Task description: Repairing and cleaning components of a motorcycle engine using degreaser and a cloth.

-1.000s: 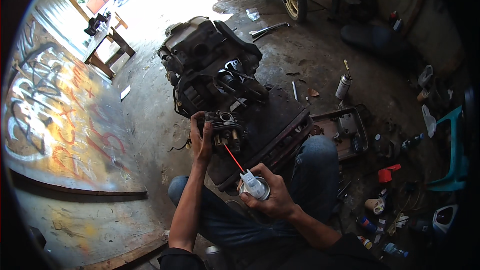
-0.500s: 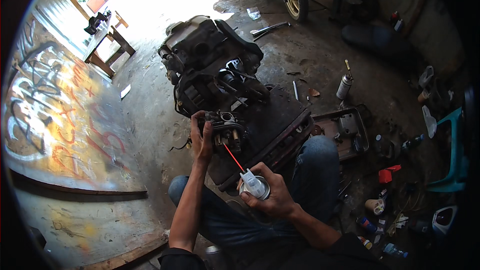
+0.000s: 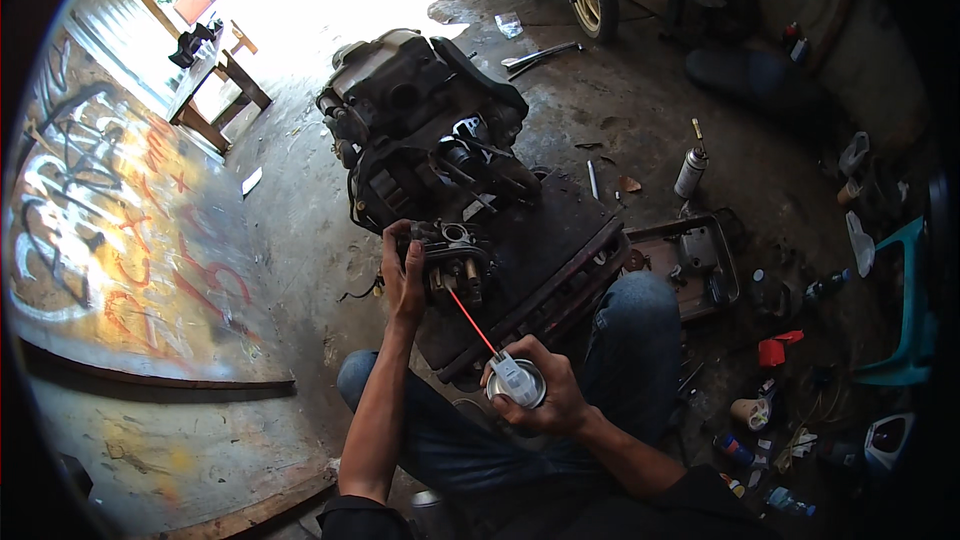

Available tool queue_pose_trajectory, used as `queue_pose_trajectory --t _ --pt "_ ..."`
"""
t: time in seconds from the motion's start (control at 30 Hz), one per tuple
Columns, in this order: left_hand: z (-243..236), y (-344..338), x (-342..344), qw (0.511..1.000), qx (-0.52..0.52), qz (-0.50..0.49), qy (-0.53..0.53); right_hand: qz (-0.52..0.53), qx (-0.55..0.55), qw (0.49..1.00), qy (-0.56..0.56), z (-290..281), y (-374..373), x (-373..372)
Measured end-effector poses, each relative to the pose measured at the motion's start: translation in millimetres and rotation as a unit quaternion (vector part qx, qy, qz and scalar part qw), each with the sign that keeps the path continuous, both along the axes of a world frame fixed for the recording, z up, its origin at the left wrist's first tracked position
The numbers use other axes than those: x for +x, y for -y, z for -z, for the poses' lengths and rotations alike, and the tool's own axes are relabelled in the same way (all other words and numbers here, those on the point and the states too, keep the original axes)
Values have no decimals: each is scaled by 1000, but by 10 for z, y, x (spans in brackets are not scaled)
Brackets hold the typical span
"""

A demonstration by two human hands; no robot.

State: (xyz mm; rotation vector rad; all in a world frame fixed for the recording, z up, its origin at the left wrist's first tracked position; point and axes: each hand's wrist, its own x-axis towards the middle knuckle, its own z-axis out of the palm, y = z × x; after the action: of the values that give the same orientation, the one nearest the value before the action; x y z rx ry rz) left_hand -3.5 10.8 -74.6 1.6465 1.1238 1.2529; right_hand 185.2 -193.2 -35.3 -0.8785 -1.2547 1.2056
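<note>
Red plastic catches the eye first: a thin red straw [image 3: 470,320] runs from the nozzle of a spray can [image 3: 517,382] up to a small grimy carburettor [image 3: 452,258]. The person sits on the concrete floor [image 3: 300,240] with legs in blue jeans. The left hand [image 3: 403,278] holds the carburettor up from its left side, fingers [image 3: 397,236] curled over the top and pressed against the metal body, thumb behind it. The right hand [image 3: 545,395] is wrapped round the spray can, fingers [image 3: 553,365] closed on its body and one lying across the cap; the can points upward and to the left, so the straw's tip reaches the underside of the carburettor, just below the left hand's fingers. The two hands are near each other, joined only by the straw.

Behind the carburettor stands a dark engine block [image 3: 425,125] on the floor, and a black metal tray [image 3: 545,260] lies between it and the person's knee. To the right a second spray can [image 3: 690,172] stands upright on the floor, well apart from the hands. A teal plastic chair [image 3: 905,325] sits at the right edge, with small bottles and scraps scattered near it. A wooden bench [image 3: 215,90] stands far off to the left, in daylight.
</note>
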Motion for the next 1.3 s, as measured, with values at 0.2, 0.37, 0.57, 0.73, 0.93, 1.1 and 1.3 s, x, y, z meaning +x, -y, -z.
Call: queue_pose_trajectory --t 0.2,0.37,0.57,0.73,0.93,1.1,1.3 --pt "3 -3 -6 1000 6 -2 -1 -1 7 1000 -9 49 -5 -19" --pt "-7 -3 -10 1000 8 -2 -14 -6 -5 1000 -20 37 -68 -50" --pt "-31 0 -2 1000 7 3 -6 20 14 1000 -16 75 -173 -142" --pt "-28 4 -1 1000 3 2 -7 46 25 999 -13 148 -228 -195" --pt "-35 -2 9 1000 2 2 -2 43 13 999 -15 124 -259 -206" --pt "6 -21 12 1000 -6 0 -5 38 22 999 -9 143 -243 -195" --pt "50 -52 -27 1000 -5 -2 -17 43 13 999 -15 142 -278 -224"
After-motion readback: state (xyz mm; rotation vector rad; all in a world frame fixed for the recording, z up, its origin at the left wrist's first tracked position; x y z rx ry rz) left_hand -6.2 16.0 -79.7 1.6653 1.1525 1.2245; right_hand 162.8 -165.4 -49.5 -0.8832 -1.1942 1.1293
